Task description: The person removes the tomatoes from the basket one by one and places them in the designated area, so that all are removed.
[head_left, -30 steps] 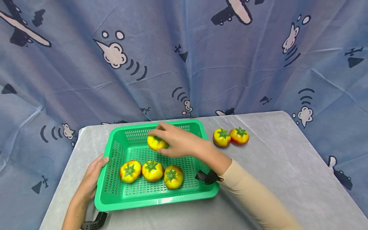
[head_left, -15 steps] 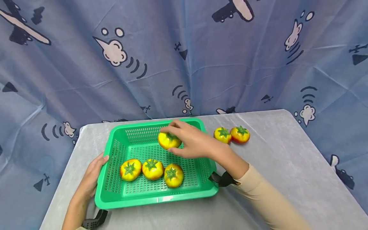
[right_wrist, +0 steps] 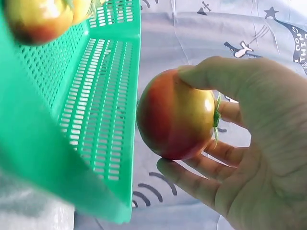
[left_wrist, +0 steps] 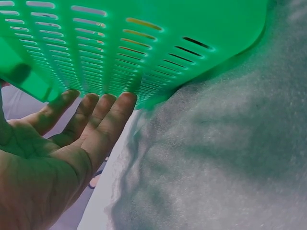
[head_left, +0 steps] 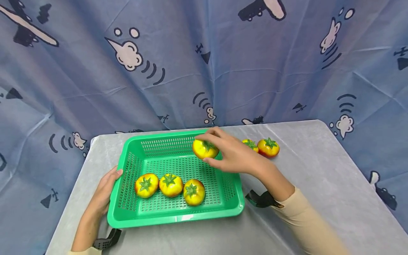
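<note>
My right hand (head_left: 234, 152) holds a yellow-red tomato (head_left: 204, 149) between thumb and fingers, above the back right part of a green perforated basket (head_left: 178, 220). In the right wrist view the tomato (right_wrist: 175, 115) hangs beside the basket wall, its green leafy top turned toward the palm. Three more tomatoes lie in a row inside: a left one (head_left: 146, 185), a middle one (head_left: 171, 185) and a right one (head_left: 194, 192). At the basket's left side my left hand (head_left: 103, 189) has its thumb over the rim. Its fingertips (left_wrist: 125, 98) touch the outer wall.
Two tomatoes sit on the grey cloth right of the basket: one (head_left: 249, 144) partly behind my right hand, the other (head_left: 268, 148) fully visible. Behind the table (head_left: 318, 170) hangs a blue patterned curtain (head_left: 178, 63).
My right hand has carried the tomato rightward across the basket, toward its back right corner. The left hand keeps its place at the left rim, and the other tomatoes stay put.
</note>
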